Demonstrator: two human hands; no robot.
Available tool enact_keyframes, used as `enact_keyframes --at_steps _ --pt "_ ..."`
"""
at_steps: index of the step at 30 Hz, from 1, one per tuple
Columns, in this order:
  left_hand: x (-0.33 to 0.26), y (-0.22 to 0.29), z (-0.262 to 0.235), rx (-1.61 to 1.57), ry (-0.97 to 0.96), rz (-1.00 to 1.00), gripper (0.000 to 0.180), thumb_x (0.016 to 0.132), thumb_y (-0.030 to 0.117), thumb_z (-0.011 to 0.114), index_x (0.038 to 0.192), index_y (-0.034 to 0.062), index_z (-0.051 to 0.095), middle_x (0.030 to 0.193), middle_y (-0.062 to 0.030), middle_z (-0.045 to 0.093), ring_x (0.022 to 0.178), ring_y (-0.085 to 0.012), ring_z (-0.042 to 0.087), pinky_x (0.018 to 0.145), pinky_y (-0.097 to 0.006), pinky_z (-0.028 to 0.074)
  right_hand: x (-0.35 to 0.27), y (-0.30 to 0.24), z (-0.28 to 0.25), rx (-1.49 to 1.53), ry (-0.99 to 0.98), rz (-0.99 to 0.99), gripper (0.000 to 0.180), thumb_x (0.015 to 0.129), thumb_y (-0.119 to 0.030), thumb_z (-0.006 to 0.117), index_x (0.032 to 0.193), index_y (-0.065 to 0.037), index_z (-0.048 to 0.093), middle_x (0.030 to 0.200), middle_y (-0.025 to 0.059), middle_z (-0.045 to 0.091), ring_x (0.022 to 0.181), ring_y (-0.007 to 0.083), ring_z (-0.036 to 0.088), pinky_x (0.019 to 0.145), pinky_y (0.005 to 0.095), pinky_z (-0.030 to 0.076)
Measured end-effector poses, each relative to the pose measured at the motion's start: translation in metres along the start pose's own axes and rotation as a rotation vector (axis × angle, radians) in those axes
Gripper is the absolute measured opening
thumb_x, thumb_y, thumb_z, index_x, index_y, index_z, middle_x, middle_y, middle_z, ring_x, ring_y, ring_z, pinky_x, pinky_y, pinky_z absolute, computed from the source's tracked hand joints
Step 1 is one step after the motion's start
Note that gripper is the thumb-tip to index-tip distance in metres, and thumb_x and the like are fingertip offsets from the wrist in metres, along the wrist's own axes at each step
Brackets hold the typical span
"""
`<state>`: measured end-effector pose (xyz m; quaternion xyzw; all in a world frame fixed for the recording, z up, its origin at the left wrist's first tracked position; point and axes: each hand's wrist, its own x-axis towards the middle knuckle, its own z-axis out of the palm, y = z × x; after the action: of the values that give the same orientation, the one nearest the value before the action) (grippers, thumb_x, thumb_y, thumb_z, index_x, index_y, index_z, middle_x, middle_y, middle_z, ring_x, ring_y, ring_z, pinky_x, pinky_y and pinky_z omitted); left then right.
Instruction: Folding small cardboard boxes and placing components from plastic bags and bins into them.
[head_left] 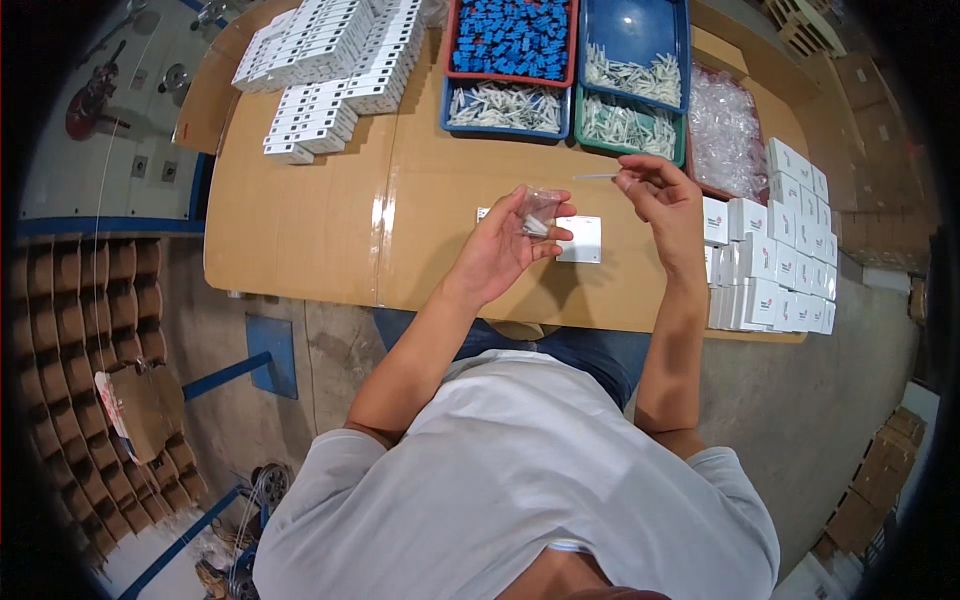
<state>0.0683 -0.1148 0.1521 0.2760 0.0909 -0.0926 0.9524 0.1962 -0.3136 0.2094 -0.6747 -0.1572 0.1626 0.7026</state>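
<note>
A small clear plastic bag [540,211] is pinched between the curled fingers of the left hand [508,245]. A thin white stick [597,177] is gripped by the closed fingertips of the right hand [662,195], just right of the bag, above a white plate [580,240] on the table [330,220].

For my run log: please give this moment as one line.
left hand: holds clear bag | right hand: pinches white stick | plate: on table

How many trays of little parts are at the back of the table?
4: a red tray of blue parts, a blue tray below it, another blue tray, a green tray.
</note>
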Motion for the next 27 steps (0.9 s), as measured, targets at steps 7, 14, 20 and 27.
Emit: enact_keyframes --at_steps 7,14,20,27 --pt "-0.011 -0.005 -0.005 -0.001 -0.024 0.003 0.058 0.109 0.046 0.039 0.138 -0.0010 0.057 0.126 -0.0149 0.068 0.104 -0.0224 0.070 0.089 -0.035 0.055 -0.003 0.005 0.017 -0.216 -0.134 -0.041 0.015 0.092 -0.011 0.077 0.104 -0.002 0.075 0.091 -0.0058 0.069 0.071 0.0005 0.049 0.061 0.0183 0.037" --pt "-0.025 -0.009 0.002 0.020 -0.042 0.007 0.058 0.109 0.045 0.040 0.140 -0.0017 0.053 0.127 -0.0160 0.066 0.106 -0.0273 0.069 0.090 -0.038 0.057 -0.017 -0.010 0.029 -0.343 -0.278 -0.040 0.014 0.090 -0.011 0.078 0.102 -0.003 0.076 0.085 -0.0052 0.068 0.067 0.0009 0.046 0.060 0.0200 0.037" --pt "-0.034 -0.011 0.005 0.026 -0.072 0.018 0.054 0.110 0.044 0.039 0.138 0.0002 0.055 0.126 -0.0145 0.067 0.109 -0.0314 0.071 0.088 -0.039 0.058 -0.025 -0.016 0.047 -0.376 -0.305 -0.069 0.013 0.088 -0.010 0.077 0.098 -0.004 0.075 0.083 -0.0041 0.067 0.065 0.0033 0.045 0.058 0.0221 0.036" --pt "-0.049 -0.017 0.005 0.008 -0.070 0.054 0.049 0.111 0.042 0.038 0.132 0.0023 0.059 0.121 -0.0111 0.070 0.104 -0.0306 0.072 0.083 -0.038 0.059 -0.031 -0.029 0.056 -0.456 -0.457 -0.185 0.011 0.084 -0.010 0.078 0.092 -0.004 0.073 0.090 0.0009 0.063 0.072 0.0093 0.050 0.060 0.0252 0.038"
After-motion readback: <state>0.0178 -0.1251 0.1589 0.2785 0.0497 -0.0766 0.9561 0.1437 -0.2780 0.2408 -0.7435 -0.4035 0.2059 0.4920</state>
